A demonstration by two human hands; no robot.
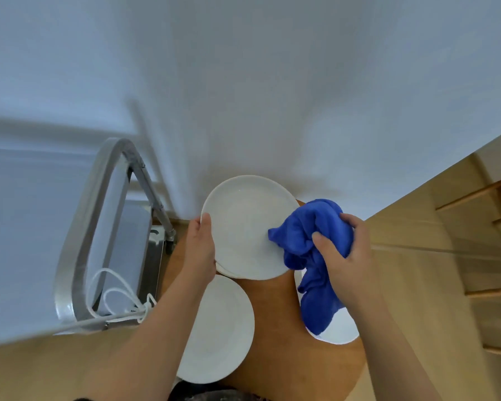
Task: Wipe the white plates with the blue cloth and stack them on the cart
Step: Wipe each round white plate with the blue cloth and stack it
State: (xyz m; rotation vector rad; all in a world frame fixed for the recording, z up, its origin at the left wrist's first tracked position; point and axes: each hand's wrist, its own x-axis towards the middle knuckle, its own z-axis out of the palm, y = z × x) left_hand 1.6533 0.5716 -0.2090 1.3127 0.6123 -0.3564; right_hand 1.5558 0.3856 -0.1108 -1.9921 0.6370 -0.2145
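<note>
Left hand point(200, 250) holds the plate point(248, 227) by its left rim, with the thumb on top of the edge and the other fingers hidden under it. Right hand point(344, 256) has its fingers curled tight around the bunched blue cloth point(310, 241), and a corner of the cloth touches the right side of the plate.

Biggest thing here is the metal cart point(99, 227) on the left, next to the white wall. I can see its round silver bar and a shelf, and a white cord point(113, 296) hangs on the near end. No plates show on the cart yet.

Next is the round brown table point(281, 328) below the hands. It carries a second plate point(223, 328) near the left arm and a third plate point(339, 331) half hidden under the hanging cloth. The held plate seems to sit over one more plate, since a thin white edge peeks out under it, but I cannot be sure.

I think the plates are hard, smooth and a bit heavy. They could slip and break if dropped, so holding the rim with thumb on top and fingers below is a good way.

The cloth looks soft, light and floppy. It can be grabbed anywhere in a bunch.
</note>
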